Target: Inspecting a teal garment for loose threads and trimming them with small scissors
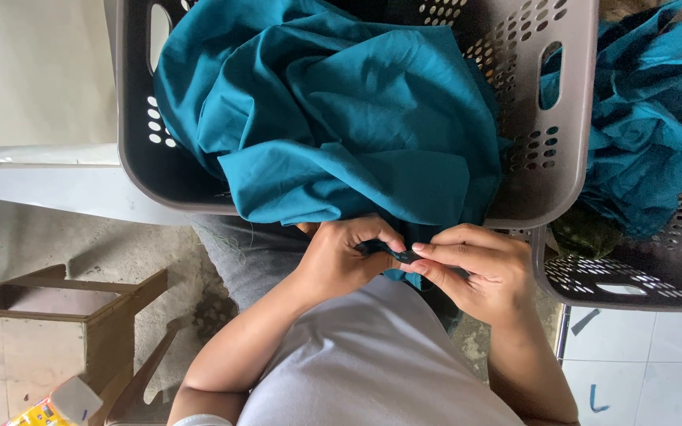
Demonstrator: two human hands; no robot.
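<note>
In front of me a laundry basket [357, 110] holds a heap of cloth [333, 118] that spills over its near rim toward my lap. A second basket [641, 268] sits to its right, also holding cloth. Both my hands meet just below the near rim, left hand [341, 256] beside right hand [475, 272], apparently pinching the cloth's edge. A wooden stool [65, 304] stands on the floor at lower left.

- Teal cloth [333, 118]: plain, crumpled in loose folds, heaped in a grey perforated basket [570, 118], its lower edge spilling over the near rim
- Small dark piece [406, 256]: lies at that hanging edge
</note>
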